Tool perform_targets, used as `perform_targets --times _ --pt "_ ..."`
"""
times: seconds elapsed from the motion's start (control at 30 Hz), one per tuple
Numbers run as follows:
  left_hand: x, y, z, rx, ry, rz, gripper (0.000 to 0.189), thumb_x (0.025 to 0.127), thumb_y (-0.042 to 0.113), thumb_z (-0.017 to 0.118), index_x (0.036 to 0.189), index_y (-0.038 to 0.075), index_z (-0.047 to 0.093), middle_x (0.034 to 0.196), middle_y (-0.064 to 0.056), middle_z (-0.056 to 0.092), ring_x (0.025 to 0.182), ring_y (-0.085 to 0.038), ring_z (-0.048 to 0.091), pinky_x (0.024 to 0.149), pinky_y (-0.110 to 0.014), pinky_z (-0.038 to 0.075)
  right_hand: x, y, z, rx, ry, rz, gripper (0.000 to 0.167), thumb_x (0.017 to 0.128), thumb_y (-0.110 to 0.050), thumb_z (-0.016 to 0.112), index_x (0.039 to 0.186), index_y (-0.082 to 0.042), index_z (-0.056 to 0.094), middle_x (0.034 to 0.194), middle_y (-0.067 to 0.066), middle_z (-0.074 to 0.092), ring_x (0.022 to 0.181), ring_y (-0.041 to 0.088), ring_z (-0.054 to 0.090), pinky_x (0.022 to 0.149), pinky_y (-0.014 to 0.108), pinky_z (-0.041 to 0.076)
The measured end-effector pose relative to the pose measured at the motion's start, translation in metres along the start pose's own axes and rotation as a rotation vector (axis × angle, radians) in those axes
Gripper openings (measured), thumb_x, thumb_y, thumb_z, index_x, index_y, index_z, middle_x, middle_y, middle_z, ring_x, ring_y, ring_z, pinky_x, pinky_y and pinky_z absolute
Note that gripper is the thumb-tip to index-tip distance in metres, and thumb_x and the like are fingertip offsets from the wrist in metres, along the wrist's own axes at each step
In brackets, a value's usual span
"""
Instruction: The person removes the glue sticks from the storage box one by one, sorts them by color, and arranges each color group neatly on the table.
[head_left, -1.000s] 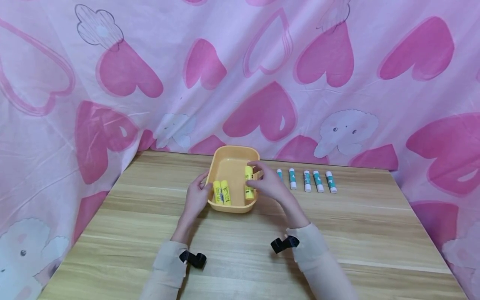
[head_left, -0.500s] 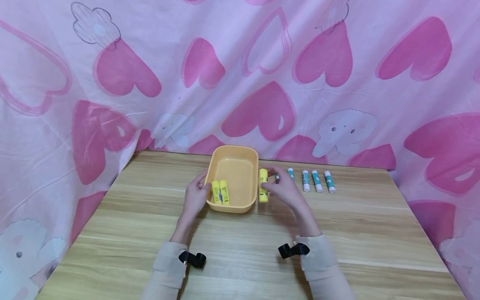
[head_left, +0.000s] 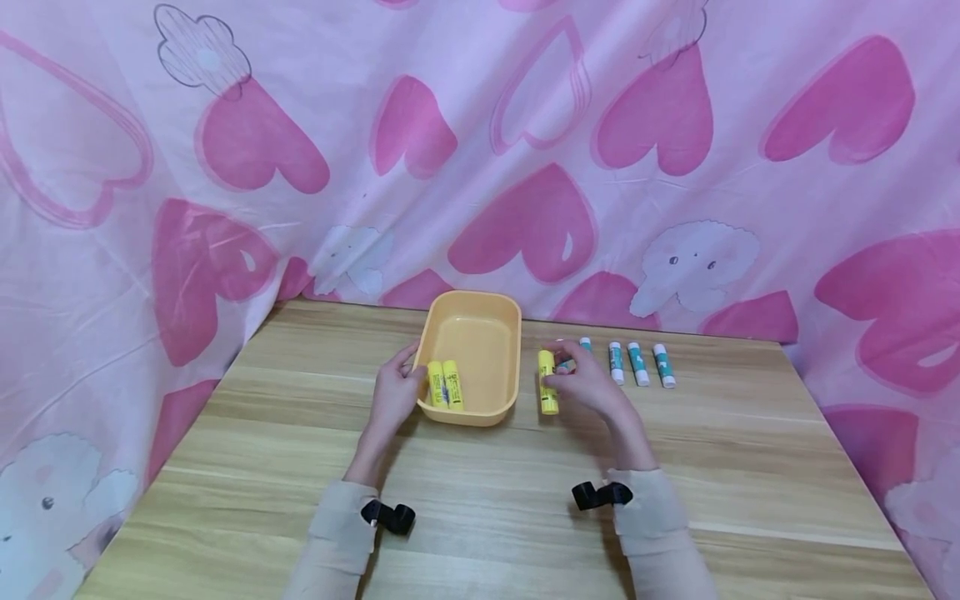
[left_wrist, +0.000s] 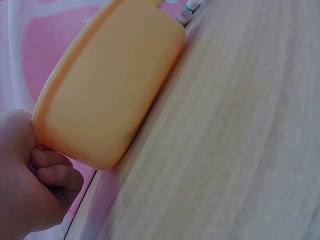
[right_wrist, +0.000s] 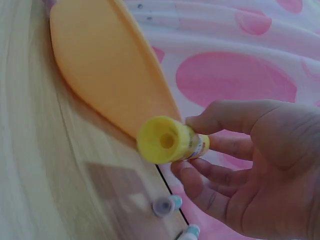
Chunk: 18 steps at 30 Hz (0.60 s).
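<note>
A yellow glue stick (head_left: 548, 383) is pinched between the thumb and fingers of my right hand (head_left: 592, 385), just right of the tray; in the right wrist view the glue stick (right_wrist: 167, 140) shows its hollow base above the table. My left hand (head_left: 393, 390) grips the left rim of the orange-yellow plastic tray (head_left: 517, 358), thumb over the edge and fingers outside, as the left wrist view of the tray (left_wrist: 110, 85) also shows. Inside the tray, at its near left, two yellow glue sticks (head_left: 446, 385) lie side by side.
Several teal-and-white glue sticks (head_left: 638, 364) lie in a row right of my right hand, which partly covers the leftmost ones. A pink heart-patterned cloth (head_left: 517, 225) hangs behind the wooden table (head_left: 480, 500).
My right hand has carried the yellow glue stick out of the tray, over its right rim, to the right and slightly nearer. My left hand and the tray stay put.
</note>
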<state>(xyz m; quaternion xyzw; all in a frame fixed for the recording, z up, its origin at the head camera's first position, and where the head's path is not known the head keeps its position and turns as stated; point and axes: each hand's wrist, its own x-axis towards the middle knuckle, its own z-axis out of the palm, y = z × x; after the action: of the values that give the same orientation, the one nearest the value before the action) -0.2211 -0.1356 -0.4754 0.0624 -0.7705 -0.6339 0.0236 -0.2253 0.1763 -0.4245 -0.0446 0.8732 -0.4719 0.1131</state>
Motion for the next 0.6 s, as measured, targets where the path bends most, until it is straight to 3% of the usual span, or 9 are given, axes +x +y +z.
perform_targets --times 0.13,0.33,0.6 --pt "0.001 -0.001 -0.001 -0.002 -0.002 -0.002 0.055 0.093 0.012 0.057 0.147 0.017 0.049 0.094 -0.022 0.073 0.046 -0.009 0.046 0.040 -0.020 0.039 -0.001 0.004 -0.003 -0.045 -0.033 0.026 0.058 0.088 -0.013 0.071 0.141 -0.010 0.048 0.125 0.017 0.052 0.099 0.027 0.058 0.076 0.039 0.058" --pt "0.000 -0.002 -0.001 -0.015 -0.011 -0.007 0.056 0.093 0.013 0.057 0.148 0.017 0.048 0.098 -0.023 0.073 0.047 -0.011 0.048 0.041 -0.020 0.041 -0.001 0.011 -0.009 -0.082 -0.100 0.044 0.056 0.088 -0.011 0.071 0.138 -0.007 0.049 0.117 0.019 0.054 0.084 0.023 0.061 0.071 0.040 0.059" --pt "0.000 -0.001 0.000 0.002 -0.009 0.002 0.055 0.093 0.013 0.056 0.147 0.016 0.048 0.095 -0.022 0.073 0.044 -0.009 0.043 0.040 -0.020 0.038 0.001 0.022 -0.014 -0.083 -0.131 0.077 0.051 0.086 -0.010 0.073 0.133 -0.009 0.053 0.108 0.016 0.057 0.082 0.024 0.062 0.071 0.036 0.059"
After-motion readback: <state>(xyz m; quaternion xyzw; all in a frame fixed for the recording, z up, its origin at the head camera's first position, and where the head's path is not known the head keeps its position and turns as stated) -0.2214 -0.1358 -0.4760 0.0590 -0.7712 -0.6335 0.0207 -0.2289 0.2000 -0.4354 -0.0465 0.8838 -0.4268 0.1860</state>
